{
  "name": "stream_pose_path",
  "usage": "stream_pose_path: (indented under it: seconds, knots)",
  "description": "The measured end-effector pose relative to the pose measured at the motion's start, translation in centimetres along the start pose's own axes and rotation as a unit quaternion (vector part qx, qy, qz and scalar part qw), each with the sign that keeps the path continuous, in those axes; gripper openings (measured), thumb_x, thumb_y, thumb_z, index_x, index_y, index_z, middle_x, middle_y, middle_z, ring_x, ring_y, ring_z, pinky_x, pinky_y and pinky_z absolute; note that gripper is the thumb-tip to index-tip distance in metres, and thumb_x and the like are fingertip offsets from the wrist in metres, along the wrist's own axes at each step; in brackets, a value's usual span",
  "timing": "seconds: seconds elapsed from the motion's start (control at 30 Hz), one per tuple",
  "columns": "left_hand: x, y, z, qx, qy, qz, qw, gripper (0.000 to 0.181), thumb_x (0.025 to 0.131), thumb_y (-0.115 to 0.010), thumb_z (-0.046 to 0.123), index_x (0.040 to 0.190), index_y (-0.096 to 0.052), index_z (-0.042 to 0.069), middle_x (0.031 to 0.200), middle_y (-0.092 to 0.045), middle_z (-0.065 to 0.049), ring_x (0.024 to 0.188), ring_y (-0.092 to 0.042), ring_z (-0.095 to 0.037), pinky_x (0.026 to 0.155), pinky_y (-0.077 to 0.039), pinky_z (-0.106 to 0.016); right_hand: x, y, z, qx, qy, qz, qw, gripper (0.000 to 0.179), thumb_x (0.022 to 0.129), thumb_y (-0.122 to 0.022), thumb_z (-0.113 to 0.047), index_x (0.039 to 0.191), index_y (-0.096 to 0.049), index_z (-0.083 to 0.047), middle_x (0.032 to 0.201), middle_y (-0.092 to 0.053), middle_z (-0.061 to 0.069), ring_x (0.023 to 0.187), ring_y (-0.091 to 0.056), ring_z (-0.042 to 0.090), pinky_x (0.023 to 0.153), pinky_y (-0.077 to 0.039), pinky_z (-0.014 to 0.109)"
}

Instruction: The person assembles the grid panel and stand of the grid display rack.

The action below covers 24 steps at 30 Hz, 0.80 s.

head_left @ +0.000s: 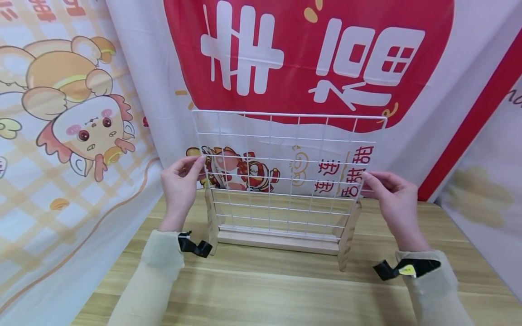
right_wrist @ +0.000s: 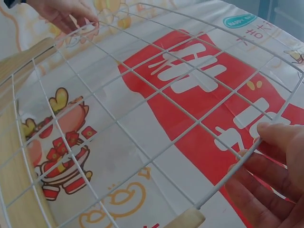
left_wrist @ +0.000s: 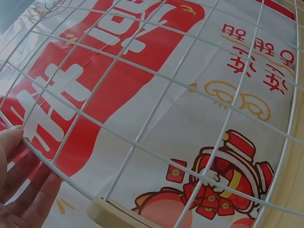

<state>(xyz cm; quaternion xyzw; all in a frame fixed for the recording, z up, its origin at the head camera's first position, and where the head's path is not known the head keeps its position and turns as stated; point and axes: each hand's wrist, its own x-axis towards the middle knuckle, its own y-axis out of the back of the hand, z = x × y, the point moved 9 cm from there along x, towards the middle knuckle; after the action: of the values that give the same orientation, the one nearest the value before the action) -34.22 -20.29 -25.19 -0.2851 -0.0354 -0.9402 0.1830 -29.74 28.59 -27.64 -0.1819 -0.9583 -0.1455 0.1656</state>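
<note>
A white wire grid panel (head_left: 285,172) stands upright in a light wooden stand (head_left: 277,242) on the table. My left hand (head_left: 181,188) pinches the panel's left edge wire between thumb and fingers, partway up. On the opposite side my right hand (head_left: 393,199) pinches the right edge wire at a similar height. In the left wrist view, the left hand's fingers (left_wrist: 38,194) lie behind the edge wire, with the thumb in front. The right wrist view shows the right hand (right_wrist: 268,175) gripping the frame just above a wooden side post (right_wrist: 187,219).
The wood-grain table (head_left: 261,294) extends in front of the stand. Behind it hangs a white cloth with a large red print (head_left: 293,54). Another printed cloth (head_left: 81,181) covers the left side, and a pale cloth (head_left: 485,181) borders the right.
</note>
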Motion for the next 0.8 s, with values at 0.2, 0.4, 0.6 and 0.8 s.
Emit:
stream_pose_path:
  seconds: [0.2, 0.4, 0.6, 0.8]
  knots:
    - [0.7, -0.1, -0.7, 0.000, -0.010, 0.001, 0.9999, 0.032, 0.082, -0.071, 0.033, 0.103, -0.071, 0.008, 0.095, -0.068, -0.007, 0.080, -0.066, -0.025, 0.066, -0.057, -0.030, 0.3, 0.4, -1.2, -0.004, 0.018, 0.012, 0.9998, 0.042, 0.084, -0.067, -0.041, 0.117, -0.066, -0.014, 0.108, -0.066, 0.005, 0.092, -0.065, 0.018, 0.072, -0.054, 0.021]
    - [0.9, -0.1, 0.2, 0.001, -0.012, 0.001, 0.9999, 0.032, 0.082, -0.072, 0.031, 0.103, -0.070, 0.006, 0.097, -0.068, -0.007, 0.081, -0.066, -0.028, 0.066, -0.057, -0.029, 0.6, 0.5, -2.0, 0.007, 0.040, 0.013, 0.9991, 0.039, 0.085, -0.067, -0.036, 0.117, -0.067, -0.015, 0.108, -0.066, 0.005, 0.089, -0.066, 0.016, 0.072, -0.054, 0.022]
    - [0.2, -0.3, 2.3, 0.003, -0.013, 0.000, 0.9999, 0.029, 0.083, -0.073, 0.026, 0.100, -0.070, 0.002, 0.094, -0.068, -0.010, 0.078, -0.067, -0.027, 0.066, -0.057, -0.029, 0.5, 0.4, -2.6, -0.015, 0.070, 0.011, 0.9974, 0.034, 0.088, -0.065, -0.031, 0.117, -0.066, -0.014, 0.105, -0.067, 0.005, 0.084, -0.067, 0.015, 0.070, -0.054, 0.022]
    - [-0.4, -0.2, 2.3, 0.019, 0.004, 0.004, 0.9998, 0.028, 0.081, -0.075, 0.024, 0.097, -0.070, 0.001, 0.089, -0.069, -0.010, 0.073, -0.065, -0.019, 0.063, -0.057, -0.027, 0.2, 0.1, -2.3, -0.047, 0.082, -0.008, 0.9955, 0.034, 0.089, -0.063, -0.032, 0.118, -0.065, -0.015, 0.106, -0.066, 0.009, 0.082, -0.067, 0.019, 0.069, -0.055, 0.022]
